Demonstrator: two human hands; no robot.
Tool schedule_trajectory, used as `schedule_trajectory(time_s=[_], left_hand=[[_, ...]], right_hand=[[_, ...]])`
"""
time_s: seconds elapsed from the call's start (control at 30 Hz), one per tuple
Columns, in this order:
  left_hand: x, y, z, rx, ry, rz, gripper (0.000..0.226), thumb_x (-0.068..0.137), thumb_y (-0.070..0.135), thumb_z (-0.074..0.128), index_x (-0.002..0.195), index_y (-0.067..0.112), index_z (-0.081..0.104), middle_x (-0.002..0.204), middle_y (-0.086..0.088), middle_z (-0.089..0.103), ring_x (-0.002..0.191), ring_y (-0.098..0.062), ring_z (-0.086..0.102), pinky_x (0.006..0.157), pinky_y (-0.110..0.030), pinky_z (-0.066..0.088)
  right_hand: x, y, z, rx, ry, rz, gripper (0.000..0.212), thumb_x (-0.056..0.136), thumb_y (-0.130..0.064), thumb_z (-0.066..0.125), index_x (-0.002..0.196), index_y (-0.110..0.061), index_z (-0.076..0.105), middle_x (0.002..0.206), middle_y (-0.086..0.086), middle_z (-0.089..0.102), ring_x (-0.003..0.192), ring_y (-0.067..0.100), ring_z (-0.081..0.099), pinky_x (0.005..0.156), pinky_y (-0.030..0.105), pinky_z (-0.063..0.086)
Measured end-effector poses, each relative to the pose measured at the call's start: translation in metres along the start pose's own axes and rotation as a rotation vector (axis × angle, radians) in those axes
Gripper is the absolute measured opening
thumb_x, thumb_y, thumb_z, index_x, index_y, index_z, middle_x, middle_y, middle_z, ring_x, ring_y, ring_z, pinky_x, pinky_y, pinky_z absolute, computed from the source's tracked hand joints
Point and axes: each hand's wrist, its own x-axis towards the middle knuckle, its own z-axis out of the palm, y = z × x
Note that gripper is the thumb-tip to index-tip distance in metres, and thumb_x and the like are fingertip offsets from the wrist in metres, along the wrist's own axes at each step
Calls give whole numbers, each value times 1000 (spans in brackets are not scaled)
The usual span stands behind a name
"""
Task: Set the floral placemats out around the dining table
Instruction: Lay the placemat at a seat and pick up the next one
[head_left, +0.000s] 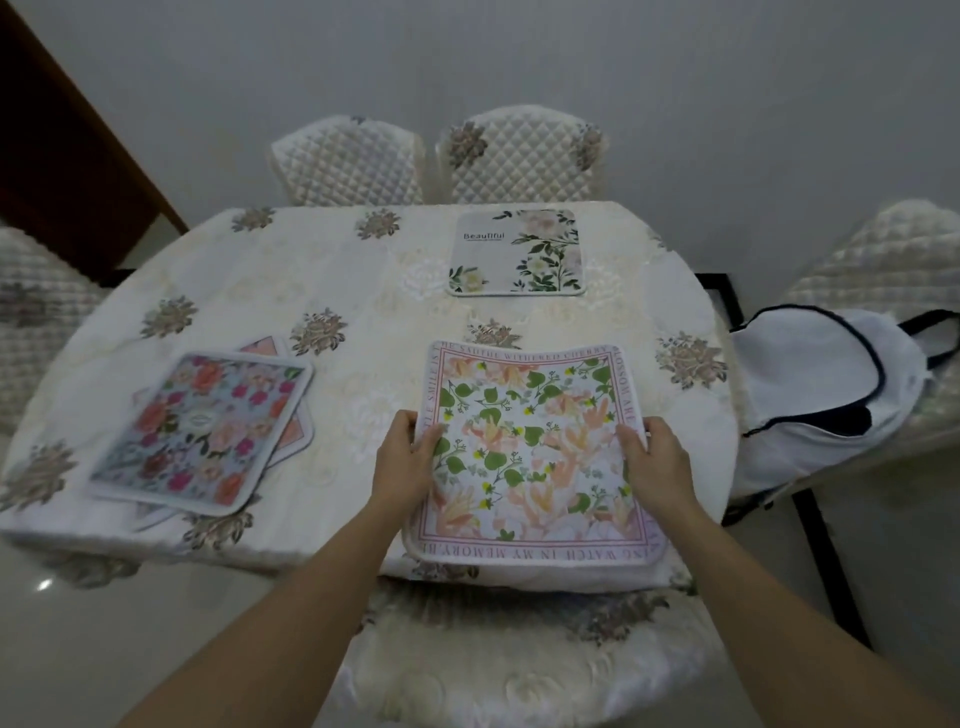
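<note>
A square placemat with peach flowers, green leaves and a lettered pink border (530, 452) lies at the near edge of the dining table (332, 291). My left hand (408, 460) grips its left edge and my right hand (657, 460) grips its right edge, thumbs on top. A white placemat with green foliage and the word "Beautiful" (515, 253) lies flat at the far side. On the left sits a stack of placemats, topped by one with pink and red flowers on pale blue (202, 431); a pink one (296, 431) peeks out beneath.
The table wears a cream cloth with brown flower motifs. Two quilted chairs (522, 156) stand at the far side, another at the right (883, 260) and one at the left (36, 312). A white bag with dark trim (821, 395) rests by the right edge. A cushioned chair seat (519, 665) is below me.
</note>
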Motion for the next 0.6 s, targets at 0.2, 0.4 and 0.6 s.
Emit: schedule_trajectory(time_s=[0.2,0.4,0.6], left_hand=[[36,-31,10,-9,2,-74,15,99,29,56,98,14,55,90,-1,66,80,-15,68,65,-33,55],[76,-62,18,27,-9,-133,16,99,30,57,97,14,55,89,-2,68,80,-17,69,69,-39,59],[95,-76,15,60,-25,-161,16,98,30,57,100,14,56,89,2,66,80,-12,65,63,-30,51]], right_hand=[[27,22,33,-36,-38,58,21,101,-30,46,106,-12,56,90,3,65,75,13,61,54,25,42],[54,38,68,-115,-64,102,22,101,-31,47,104,-11,55,90,5,65,74,18,61,55,28,42],[62,46,83,-198,-100,160,20,100,-31,48,103,-12,53,95,4,62,83,23,60,69,34,49]])
